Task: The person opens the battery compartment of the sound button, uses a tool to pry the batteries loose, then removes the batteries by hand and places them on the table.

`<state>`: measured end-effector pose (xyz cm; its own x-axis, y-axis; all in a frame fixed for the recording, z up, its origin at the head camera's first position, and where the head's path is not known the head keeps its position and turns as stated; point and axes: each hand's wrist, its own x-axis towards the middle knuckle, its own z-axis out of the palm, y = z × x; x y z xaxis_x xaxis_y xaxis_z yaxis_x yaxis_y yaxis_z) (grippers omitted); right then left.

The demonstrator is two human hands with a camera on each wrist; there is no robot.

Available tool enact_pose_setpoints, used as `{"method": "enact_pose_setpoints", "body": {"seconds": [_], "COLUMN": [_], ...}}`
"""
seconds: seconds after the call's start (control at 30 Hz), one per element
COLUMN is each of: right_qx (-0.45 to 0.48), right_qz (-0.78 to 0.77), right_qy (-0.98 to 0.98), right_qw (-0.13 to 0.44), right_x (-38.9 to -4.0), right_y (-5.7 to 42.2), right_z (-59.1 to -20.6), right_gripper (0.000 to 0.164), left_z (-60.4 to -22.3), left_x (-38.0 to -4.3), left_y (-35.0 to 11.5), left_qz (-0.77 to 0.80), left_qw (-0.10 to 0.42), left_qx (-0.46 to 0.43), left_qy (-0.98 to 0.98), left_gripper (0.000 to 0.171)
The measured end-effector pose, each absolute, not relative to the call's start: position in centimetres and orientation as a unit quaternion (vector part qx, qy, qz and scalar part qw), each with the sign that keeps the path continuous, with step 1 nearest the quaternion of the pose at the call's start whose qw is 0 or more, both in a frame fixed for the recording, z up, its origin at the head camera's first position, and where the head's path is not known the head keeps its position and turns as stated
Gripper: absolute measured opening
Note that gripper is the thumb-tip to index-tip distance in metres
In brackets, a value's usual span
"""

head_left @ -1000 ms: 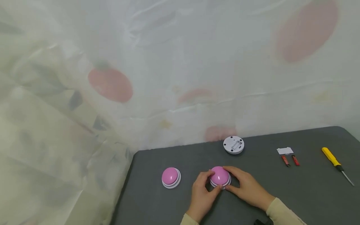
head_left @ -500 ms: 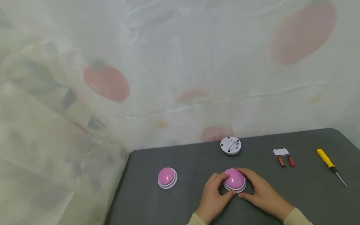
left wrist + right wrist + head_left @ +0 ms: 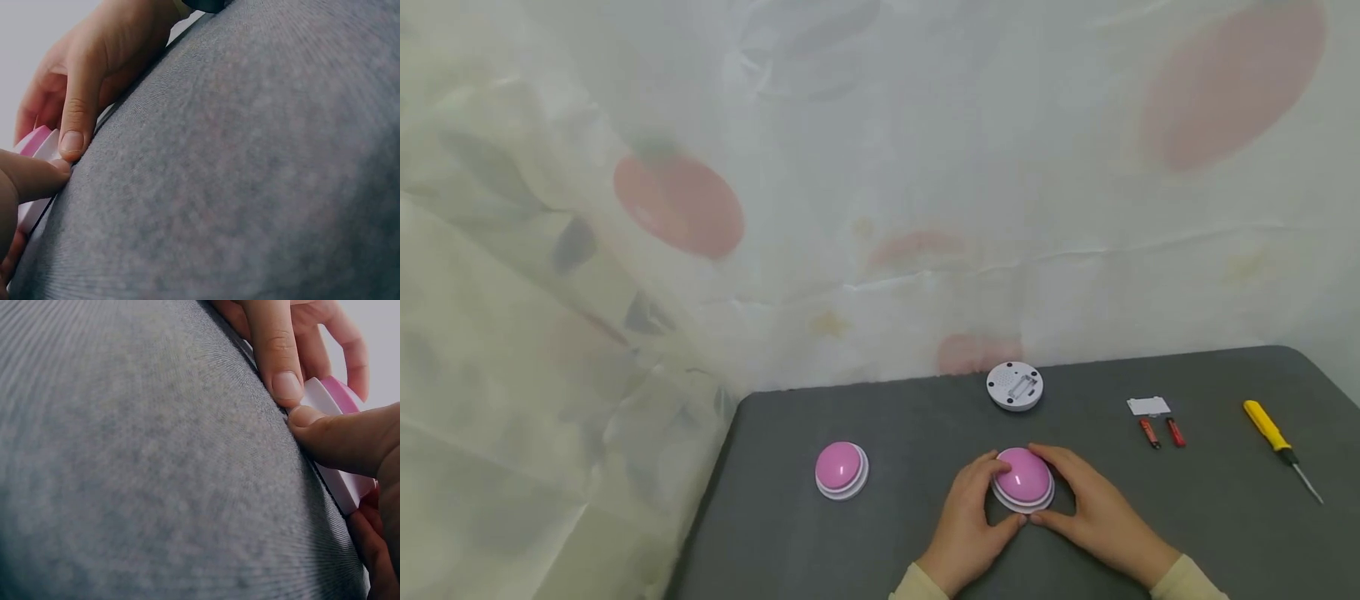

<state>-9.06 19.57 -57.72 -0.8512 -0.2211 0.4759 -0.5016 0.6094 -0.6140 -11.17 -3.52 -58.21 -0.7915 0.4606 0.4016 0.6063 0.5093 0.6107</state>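
A pink-domed push button (image 3: pixel 1025 477) with a white ringed base rests on the grey table (image 3: pixel 917 442), held between both hands. My left hand (image 3: pixel 966 521) grips its left side, thumb at the near edge and fingers curled round toward the dome. From the right, my right hand (image 3: pixel 1101 515) holds the opposite side, forefinger at the back of the rim. The left wrist view has the left thumb (image 3: pixel 37 178) and the right thumb (image 3: pixel 76 119) meeting at the white base (image 3: pixel 47 150). Seen from the right wrist, the base (image 3: pixel 340 487) lies flat against the tabletop.
A matching pink button (image 3: pixel 838 467) stands to the left. Behind lies an upturned white button base (image 3: pixel 1015 387) with its battery bay showing. On the right are a white cover (image 3: pixel 1148 406), two red batteries (image 3: pixel 1150 433) and a yellow-handled screwdriver (image 3: pixel 1266 423). A printed sheet (image 3: pixel 850 167) hangs behind the table.
Both hands have slid the gripped button to the right across the table, mostly in the first half second. The head view has shifted slightly. The other things lie as before.
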Motion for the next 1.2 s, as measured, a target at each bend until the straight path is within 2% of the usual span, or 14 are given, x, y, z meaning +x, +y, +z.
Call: {"method": "enact_pose_setpoints", "body": {"seconds": [0.53,0.63,0.77,0.9,1.03,1.2], "right_qx": [0.231,0.229,0.197,0.174,0.191,0.201], "right_qz": [0.471,0.489,0.508,0.518,0.524,0.538], "right_qy": [-0.834,-0.825,-0.826,-0.825,-0.812,-0.797], "right_qw": [0.171,0.166,0.146,0.147,0.173,0.188], "right_x": [-9.6,-9.4,-9.2,-9.1,-9.2,-9.3], "right_y": [19.3,19.6,19.7,19.6,19.4,19.5], "right_z": [-58.0,-57.9,-57.7,-57.5,-57.3,-57.5], "right_gripper": [0.096,0.086,0.063,0.049,0.046,0.051], "left_z": [-58.1,-58.1,-58.2,-58.5,-58.6,-58.6], "left_x": [-11.5,-11.5,-11.5,-11.8,-12.0,-12.1], "left_y": [-4.4,-4.1,-3.9,-4.0,-4.0,-4.0], "left_qz": [-0.418,-0.438,-0.467,-0.494,-0.525,-0.549], "left_qw": [0.089,0.078,0.059,0.08,0.097,0.088], "left_qx": [-0.302,-0.295,-0.277,-0.284,-0.302,-0.3], "left_qy": [-0.852,-0.846,-0.838,-0.818,-0.79,-0.775], "left_gripper": [0.062,0.062,0.061,0.058,0.055,0.053]}}
